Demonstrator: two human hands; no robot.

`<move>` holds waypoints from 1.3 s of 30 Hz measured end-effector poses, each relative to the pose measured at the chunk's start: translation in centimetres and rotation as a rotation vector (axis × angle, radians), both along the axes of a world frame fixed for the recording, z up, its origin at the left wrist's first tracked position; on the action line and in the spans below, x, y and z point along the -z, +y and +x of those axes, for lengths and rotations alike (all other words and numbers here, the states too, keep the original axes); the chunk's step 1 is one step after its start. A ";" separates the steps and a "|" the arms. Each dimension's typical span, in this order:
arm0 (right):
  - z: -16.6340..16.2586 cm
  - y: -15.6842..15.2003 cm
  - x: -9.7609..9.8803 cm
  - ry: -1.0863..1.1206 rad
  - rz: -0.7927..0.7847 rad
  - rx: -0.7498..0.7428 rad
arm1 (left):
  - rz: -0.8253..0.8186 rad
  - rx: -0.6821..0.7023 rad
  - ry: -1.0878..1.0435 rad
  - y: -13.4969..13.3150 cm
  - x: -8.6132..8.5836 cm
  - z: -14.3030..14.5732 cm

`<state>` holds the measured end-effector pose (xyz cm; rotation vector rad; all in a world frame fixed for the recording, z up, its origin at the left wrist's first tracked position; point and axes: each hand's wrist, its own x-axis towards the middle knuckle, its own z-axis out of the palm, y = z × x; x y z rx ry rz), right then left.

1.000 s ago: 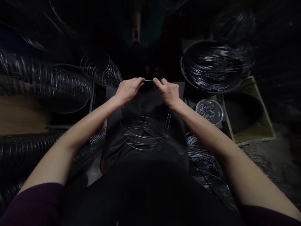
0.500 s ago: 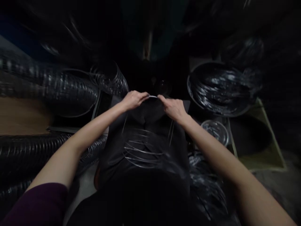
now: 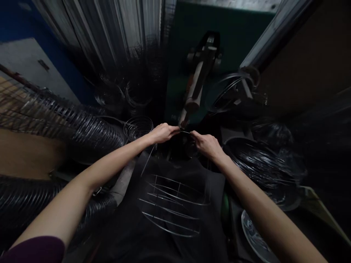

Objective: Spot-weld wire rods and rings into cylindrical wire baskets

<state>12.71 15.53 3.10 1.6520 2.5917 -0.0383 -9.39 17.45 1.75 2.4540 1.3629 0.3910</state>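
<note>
The wire frame (image 3: pixel 168 209) is on the near side of the green machine (image 3: pixel 178 73), its end towards it pinched in the fingers of the left hand (image 3: pixel 163 133) and right hand (image 3: pixel 210 146). Probably light, springy and smooth, it is best held there.

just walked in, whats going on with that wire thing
A person has a wire frame in both hands, the left hand and right hand pinching a short stretch of wire between them. The frame's curved wires show over the dark cloth on their lap. A green machine stands just ahead; whether the wire touches it isn't clear.
</note>
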 end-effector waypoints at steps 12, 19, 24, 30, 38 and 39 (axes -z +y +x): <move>-1.0 2.4 -0.7 -0.057 0.014 -0.071 | 0.010 -0.066 0.048 1.2 0.1 -0.8; -1.1 3.1 -0.3 -0.033 0.029 -0.077 | -0.003 -0.094 0.093 1.8 -0.7 -0.5; -1.1 3.3 -0.1 -0.049 0.024 -0.069 | 0.010 -0.101 0.124 1.8 -0.7 -0.4; -1.3 3.2 -0.5 -0.076 0.012 -0.049 | 0.016 -0.114 0.134 1.7 -0.7 -0.4; -1.4 3.2 -0.5 -0.040 0.017 -0.067 | 0.041 -0.122 0.182 1.6 -0.8 -0.3; -1.4 3.2 -0.3 -0.030 0.019 -0.064 | 0.046 -0.122 0.195 1.7 -0.7 -0.3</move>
